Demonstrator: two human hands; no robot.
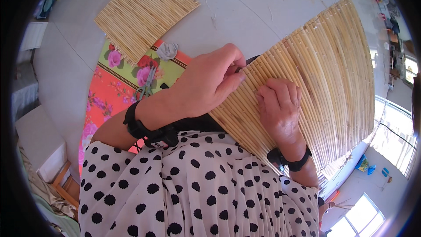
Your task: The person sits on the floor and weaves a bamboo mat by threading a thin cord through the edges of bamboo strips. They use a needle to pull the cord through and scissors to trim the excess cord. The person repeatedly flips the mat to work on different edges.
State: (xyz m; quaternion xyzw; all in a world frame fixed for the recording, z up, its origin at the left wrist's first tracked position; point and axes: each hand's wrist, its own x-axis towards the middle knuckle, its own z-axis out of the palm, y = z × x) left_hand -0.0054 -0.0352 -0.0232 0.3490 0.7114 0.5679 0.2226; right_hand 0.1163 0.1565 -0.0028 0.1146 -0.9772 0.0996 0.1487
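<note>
A large mat of pale reeds (324, 74), stitched side by side in rows, lies tilted across my lap and spreads to the right. My left hand (208, 81) is closed in a pinch at the mat's upper left corner, thumb and forefinger touching its edge; any thread between them is too small to see. On the mat's face rests my right hand (279, 107), its fingers curled in and pressed together against the reeds. Whatever they may hold is hidden. Both wrists wear black bands.
A smaller reed mat (144, 13) lies on the grey floor, partly over a floral cloth (105, 101). On that cloth are scissors (148, 81) and a crumpled grey piece (167, 51). Loose reed bits lie on the floor ahead. A wooden stool (66, 182) stands at the lower left.
</note>
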